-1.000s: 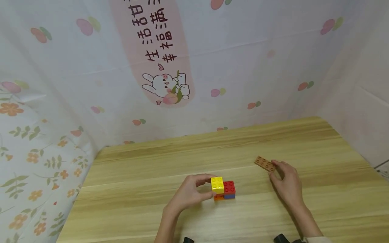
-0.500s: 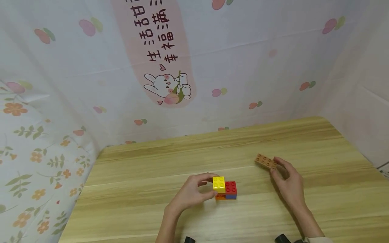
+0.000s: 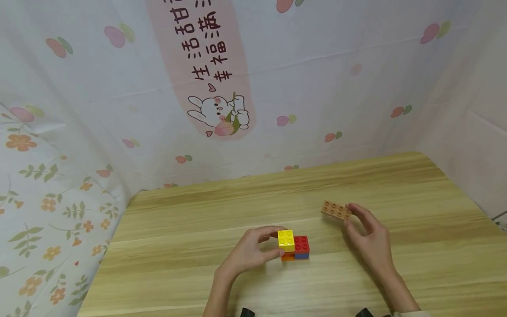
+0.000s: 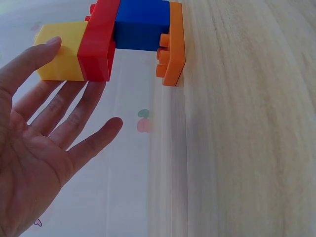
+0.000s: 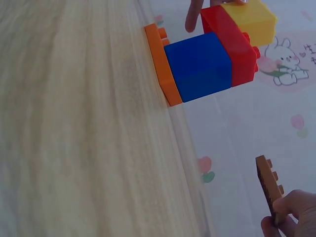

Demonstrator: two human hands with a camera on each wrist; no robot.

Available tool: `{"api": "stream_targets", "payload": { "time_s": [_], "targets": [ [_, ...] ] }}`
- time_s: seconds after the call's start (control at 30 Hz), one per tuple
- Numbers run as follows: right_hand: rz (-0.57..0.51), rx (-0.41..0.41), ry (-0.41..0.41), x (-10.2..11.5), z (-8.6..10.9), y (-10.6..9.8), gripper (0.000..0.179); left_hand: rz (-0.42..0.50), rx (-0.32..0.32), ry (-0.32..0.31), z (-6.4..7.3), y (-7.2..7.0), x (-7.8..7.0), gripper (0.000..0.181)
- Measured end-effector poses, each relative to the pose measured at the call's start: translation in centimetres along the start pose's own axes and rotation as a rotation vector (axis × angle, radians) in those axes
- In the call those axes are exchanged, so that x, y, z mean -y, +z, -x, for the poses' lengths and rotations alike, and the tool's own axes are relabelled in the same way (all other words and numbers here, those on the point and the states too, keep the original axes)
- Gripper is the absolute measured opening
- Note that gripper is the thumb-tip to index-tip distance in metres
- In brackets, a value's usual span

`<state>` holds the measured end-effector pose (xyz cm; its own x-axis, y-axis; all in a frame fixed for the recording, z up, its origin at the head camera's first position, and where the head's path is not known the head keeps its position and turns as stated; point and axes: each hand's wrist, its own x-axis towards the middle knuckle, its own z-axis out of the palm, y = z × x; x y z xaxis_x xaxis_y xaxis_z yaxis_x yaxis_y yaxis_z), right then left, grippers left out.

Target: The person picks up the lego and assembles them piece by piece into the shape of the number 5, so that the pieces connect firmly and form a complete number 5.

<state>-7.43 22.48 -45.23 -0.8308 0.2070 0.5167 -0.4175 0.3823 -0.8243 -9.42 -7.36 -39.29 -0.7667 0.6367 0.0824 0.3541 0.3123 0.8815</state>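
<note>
My left hand (image 3: 247, 251) pinches a yellow building brick (image 3: 285, 240) between thumb and fingers. That brick tops a small stack: it sits on the left part of a red brick (image 3: 302, 243), with a blue brick (image 5: 197, 66) beneath the red and an orange plate (image 4: 177, 47) at the bottom on the table. In the left wrist view the little finger (image 4: 101, 138) stands out free below the red brick. My right hand (image 3: 372, 242) pinches one end of a brown studded plate (image 3: 335, 210), held studs up just above the table, behind and right of the stack.
The wooden table (image 3: 190, 220) runs back to a white printed cloth (image 3: 301, 79). A flowered cloth (image 3: 51, 211) hangs along the left side. Black objects (image 3: 247, 312) poke in at the bottom edge, near the forearms.
My right hand has lifted the brown plate off the table and then brought it left, nearer the stack. The left hand keeps its pinch on the yellow brick; the stack stays put.
</note>
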Motion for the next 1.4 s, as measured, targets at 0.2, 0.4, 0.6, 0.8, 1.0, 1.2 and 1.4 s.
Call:
{"api": "stream_targets", "payload": {
  "time_s": [0.2, 0.4, 0.6, 0.8, 1.0, 1.2, 1.4],
  "targets": [
    [-0.059, 0.014, -0.024, 1.5, -0.4, 0.3, 0.048, -0.036, -0.011, 0.015, 0.0, -0.1, 0.0, 0.041],
    [-0.238, 0.044, -0.103, 4.7, -0.7, 1.2, 0.046, -0.036, 0.019, 0.018, 0.1, -0.2, 0.0, 0.050],
    [-0.403, 0.087, -0.235, 7.8, -1.0, 2.1, 0.046, 0.040, 0.038, -0.009, 0.1, -0.1, -0.1, 0.061],
    [-0.323, 0.141, -0.283, 9.7, -1.0, 2.4, 0.050, 0.106, 0.042, -0.012, 0.3, -0.3, -0.2, 0.065],
    [-0.250, 0.160, -0.281, 10.6, -0.9, 2.6, 0.054, 0.151, 0.054, 0.013, 0.2, -0.4, -0.2, 0.069],
    [-0.250, 0.168, -0.266, 9.2, -0.3, 3.0, 0.061, 0.305, 0.093, 0.052, 0.1, -0.3, -0.3, 0.070],
    [-0.208, 0.229, -0.257, 8.8, 0.2, 3.3, 0.064, 0.327, 0.127, 0.117, 0.0, -0.3, -0.2, 0.067]
  ]
}}
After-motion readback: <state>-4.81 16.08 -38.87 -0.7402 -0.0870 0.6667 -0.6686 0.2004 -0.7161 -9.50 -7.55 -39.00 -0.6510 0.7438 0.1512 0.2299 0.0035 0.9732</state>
